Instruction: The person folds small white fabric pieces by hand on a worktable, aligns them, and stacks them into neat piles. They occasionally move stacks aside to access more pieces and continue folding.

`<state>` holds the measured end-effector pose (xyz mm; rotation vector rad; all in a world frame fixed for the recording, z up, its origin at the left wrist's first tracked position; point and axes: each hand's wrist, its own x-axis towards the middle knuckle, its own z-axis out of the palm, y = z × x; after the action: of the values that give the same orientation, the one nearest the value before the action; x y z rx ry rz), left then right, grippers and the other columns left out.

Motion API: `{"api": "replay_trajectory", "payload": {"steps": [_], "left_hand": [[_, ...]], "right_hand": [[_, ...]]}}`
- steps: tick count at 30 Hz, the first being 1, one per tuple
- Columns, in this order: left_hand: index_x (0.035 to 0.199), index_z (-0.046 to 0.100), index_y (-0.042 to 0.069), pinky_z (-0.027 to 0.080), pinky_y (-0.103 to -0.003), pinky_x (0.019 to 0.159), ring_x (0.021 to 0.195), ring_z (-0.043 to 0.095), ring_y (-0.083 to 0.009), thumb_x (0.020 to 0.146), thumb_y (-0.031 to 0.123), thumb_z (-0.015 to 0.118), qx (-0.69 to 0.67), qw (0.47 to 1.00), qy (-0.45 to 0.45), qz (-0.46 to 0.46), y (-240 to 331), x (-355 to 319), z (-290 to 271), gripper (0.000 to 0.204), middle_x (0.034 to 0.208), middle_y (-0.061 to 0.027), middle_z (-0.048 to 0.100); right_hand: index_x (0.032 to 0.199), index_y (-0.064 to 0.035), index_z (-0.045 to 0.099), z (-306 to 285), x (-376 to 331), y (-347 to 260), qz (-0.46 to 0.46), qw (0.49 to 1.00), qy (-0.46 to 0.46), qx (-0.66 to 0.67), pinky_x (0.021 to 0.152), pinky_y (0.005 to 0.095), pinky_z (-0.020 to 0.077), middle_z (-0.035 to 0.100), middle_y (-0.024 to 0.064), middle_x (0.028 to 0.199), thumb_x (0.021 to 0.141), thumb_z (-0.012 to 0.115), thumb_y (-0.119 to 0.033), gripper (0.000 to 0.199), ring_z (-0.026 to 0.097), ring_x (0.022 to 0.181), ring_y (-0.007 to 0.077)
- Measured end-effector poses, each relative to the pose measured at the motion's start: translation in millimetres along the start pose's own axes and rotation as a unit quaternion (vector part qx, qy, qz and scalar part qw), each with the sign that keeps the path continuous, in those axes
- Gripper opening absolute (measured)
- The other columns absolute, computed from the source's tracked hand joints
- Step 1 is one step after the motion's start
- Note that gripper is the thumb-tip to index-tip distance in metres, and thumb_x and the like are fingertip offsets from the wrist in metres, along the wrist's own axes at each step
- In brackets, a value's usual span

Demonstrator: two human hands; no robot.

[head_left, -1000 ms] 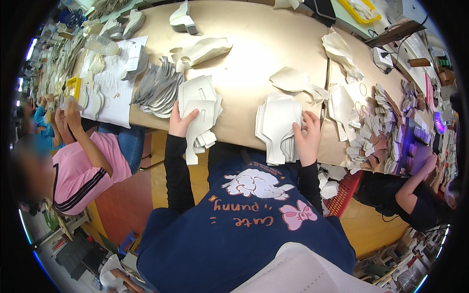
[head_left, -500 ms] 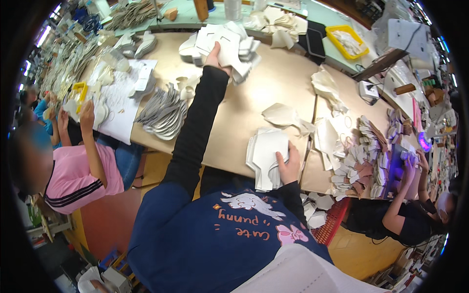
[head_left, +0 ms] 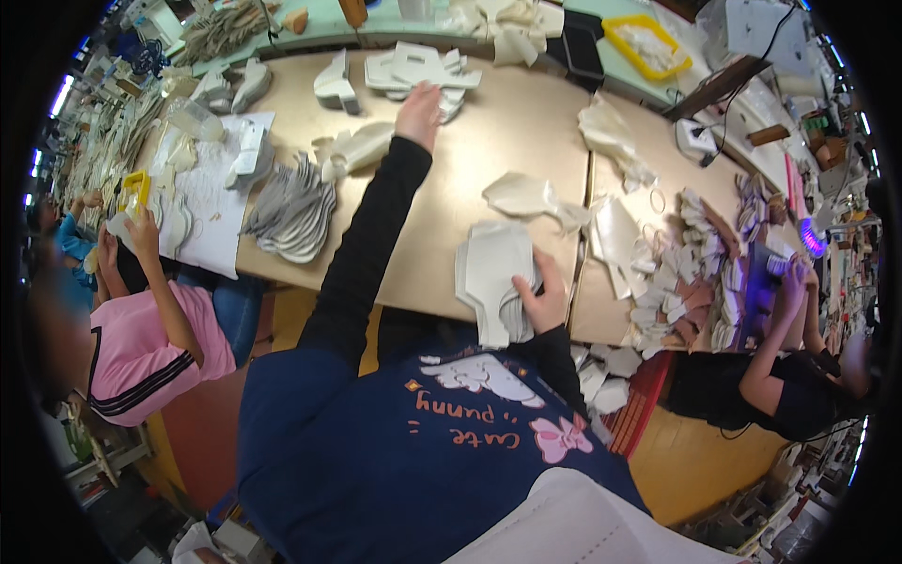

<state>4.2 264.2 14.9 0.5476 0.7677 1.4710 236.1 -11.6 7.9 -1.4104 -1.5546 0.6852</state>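
Note:
My left hand [head_left: 420,116] reaches to the far part of the table, touching the near edge of a loose, crisscrossed pile of white cut pieces [head_left: 411,68]. Its fingers look bunched and slightly blurred, so their grip is unclear. Close to my body, my right hand [head_left: 547,293] grips the right edge of a stack of white, paddle-shaped cut pieces [head_left: 488,258], thumb on top. This stack sits near the front edge, its narrow ends toward me. A smaller white stack [head_left: 335,85] lies left of the far pile. Beyond my right hand lies a loose cream-coloured piece [head_left: 526,195].
A fanned grey-white stack [head_left: 296,211] stands left of my forearm. Cream pieces [head_left: 615,141] and many small scraps [head_left: 681,282] cover the right side. A yellow tray [head_left: 648,47] stands at the back right. Co-workers sit left, in a pink shirt [head_left: 160,343], and right.
The white pile at my left hand has moved away to the back and now lies spread on the table. My left hand has slid to its near edge. My right hand keeps its stack.

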Motion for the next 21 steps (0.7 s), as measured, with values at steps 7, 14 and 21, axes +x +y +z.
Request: {"api": "replay_trajectory", "payload": {"steps": [7,14,21], "left_hand": [[0.150,0.026,0.003,0.015,-0.055,0.117,0.143,0.011,-0.0504,0.089,0.033,0.067,0.661,0.726,-0.144,0.119,-71,-246,-59,0.080,0.155,-0.0270,0.019],[0.151,0.015,-0.001,0.029,-0.042,0.112,0.141,0.025,-0.0303,0.079,0.016,0.078,0.181,0.983,-0.025,0.002,-42,-262,-31,0.097,0.153,-0.0193,0.024],[0.129,0.051,0.000,0.046,-0.031,0.097,0.114,0.059,-0.0171,0.074,0.013,0.083,0.325,0.929,-0.177,-0.018,46,-248,14,0.065,0.119,-0.0134,0.064]], "right_hand": [[0.152,-0.0049,0.025,12,0,-24,0.178,0.941,-0.062,0.280,0.107,0.0381,0.0390,0.042,0.0205,0.142,0.080,0.073,-0.008,0.086,0.045,0.130,0.0280],[0.155,-0.0095,0.011,27,28,-51,0.202,0.923,-0.125,0.302,0.103,0.0414,0.0425,0.036,0.0210,0.146,0.076,0.075,-0.005,0.102,0.047,0.129,0.0269],[0.153,-0.0064,0.013,51,25,-68,0.070,0.857,0.008,0.511,0.112,0.0407,0.0305,0.033,0.0126,0.148,0.075,0.083,-0.027,0.106,0.035,0.135,0.0242]]}}
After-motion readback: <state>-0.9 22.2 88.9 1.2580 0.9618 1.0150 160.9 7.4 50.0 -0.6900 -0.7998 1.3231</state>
